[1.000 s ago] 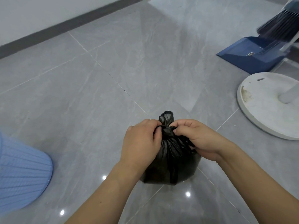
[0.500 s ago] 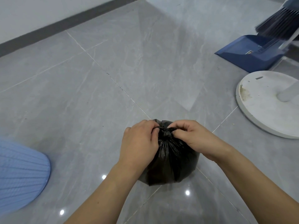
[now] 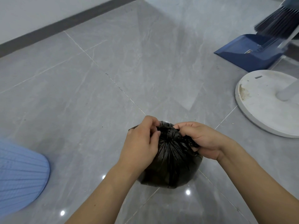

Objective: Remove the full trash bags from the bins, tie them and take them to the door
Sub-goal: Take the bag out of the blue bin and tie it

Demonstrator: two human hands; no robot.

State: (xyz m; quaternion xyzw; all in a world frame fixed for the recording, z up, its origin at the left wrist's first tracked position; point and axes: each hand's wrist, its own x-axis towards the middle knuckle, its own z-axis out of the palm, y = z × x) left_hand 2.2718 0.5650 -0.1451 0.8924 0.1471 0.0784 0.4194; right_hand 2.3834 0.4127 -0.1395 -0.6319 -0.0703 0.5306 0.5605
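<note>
Black trash bag (image 3: 168,162) sat on grey tile floor (image 3: 97,97), low centre of view, between both forearms. Left hand (image 3: 139,143) pinched gathered neck from left; right hand (image 3: 202,139) clamped twisted plastic from right. Thin film, soft, likely slippery; small rounded bulk, probably light. Tear risk if yanked. Best hold judged at bunched neck below knot, not belly. Open floor ahead and left. Fan base (image 3: 267,101) near right, dustpan (image 3: 252,54) and broom (image 3: 278,23) beyond; blue ribbed bin (image 3: 19,173) at left edge.
</note>
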